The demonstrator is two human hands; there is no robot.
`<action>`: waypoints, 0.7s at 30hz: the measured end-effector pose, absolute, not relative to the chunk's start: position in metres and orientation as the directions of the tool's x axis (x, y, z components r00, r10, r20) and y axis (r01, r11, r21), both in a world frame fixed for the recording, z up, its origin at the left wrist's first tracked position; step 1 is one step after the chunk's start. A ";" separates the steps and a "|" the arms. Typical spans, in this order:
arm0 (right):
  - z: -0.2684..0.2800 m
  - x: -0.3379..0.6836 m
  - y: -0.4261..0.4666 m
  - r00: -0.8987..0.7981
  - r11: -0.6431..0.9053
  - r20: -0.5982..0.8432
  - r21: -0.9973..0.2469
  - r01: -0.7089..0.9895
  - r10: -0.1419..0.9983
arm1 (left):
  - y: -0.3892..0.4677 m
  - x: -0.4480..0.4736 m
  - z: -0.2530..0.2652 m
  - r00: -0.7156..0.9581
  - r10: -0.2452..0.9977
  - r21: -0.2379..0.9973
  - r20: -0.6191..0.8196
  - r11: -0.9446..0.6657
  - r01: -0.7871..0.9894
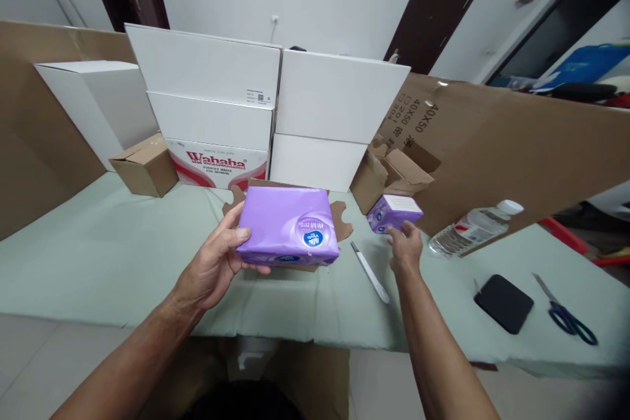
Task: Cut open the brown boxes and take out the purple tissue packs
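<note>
My left hand [216, 259] grips a purple tissue pack [280, 220] by its left end, thumb on top and fingers underneath. The pack has a blue oval logo and is held above the table, in front of a brown cardboard piece with notched flaps [343, 222] that it mostly hides. My right hand [406, 249] is closed at the near edge of a second purple tissue pack [394, 212], whose top is pale. That pack sits against an open brown box [371, 177]. Between the hands lies a white-handled craft knife [370, 273].
Tall white cartons [216, 119], one printed Wahaba, stand at the back beside a small closed brown box [147, 164]. On the right are a tilted water bottle [472, 230], a black square pad [504, 303] and scissors [566, 315]. Cardboard walls [531, 151] edge the green-covered table [123, 262].
</note>
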State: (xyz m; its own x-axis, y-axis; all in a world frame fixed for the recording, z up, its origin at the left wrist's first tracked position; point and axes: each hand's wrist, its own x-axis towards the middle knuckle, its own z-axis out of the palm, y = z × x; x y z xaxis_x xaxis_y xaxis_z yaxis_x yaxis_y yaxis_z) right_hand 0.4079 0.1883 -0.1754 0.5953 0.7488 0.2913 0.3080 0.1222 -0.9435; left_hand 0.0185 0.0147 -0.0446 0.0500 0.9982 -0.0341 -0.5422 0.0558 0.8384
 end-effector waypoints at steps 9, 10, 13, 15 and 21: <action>-0.116 0.338 0.090 0.043 0.324 0.343 -0.916 0.236 0.938 | 0.007 0.002 -0.049 -0.079 0.997 0.802 0.014 -0.059 -0.595; -0.113 0.335 0.082 -0.033 0.339 0.343 -0.904 0.260 0.939 | 0.006 0.000 -0.050 -0.083 0.996 0.801 0.015 -0.061 -0.596; -0.110 0.330 0.068 -0.200 0.413 0.364 -0.842 0.348 0.910 | 0.002 -0.004 -0.052 -0.085 0.996 0.800 0.011 -0.060 -0.597; -0.107 0.325 0.066 -0.299 0.438 0.334 -0.790 0.428 0.894 | 0.000 -0.006 -0.053 -0.092 0.996 0.798 0.004 -0.059 -0.600; -0.108 0.302 0.083 -0.422 0.431 0.144 -0.520 0.737 0.895 | -0.002 -0.007 -0.055 -0.106 0.994 0.801 -0.011 -0.055 -0.596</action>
State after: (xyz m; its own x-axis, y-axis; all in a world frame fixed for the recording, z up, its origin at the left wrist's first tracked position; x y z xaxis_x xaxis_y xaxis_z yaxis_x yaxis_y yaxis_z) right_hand 0.3019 0.0834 -0.1077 -0.4218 0.8953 0.1435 0.7373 0.4308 -0.5203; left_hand -0.0069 -0.0019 -0.0553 -0.1064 0.9943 -0.0109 -0.5959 -0.0550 0.8012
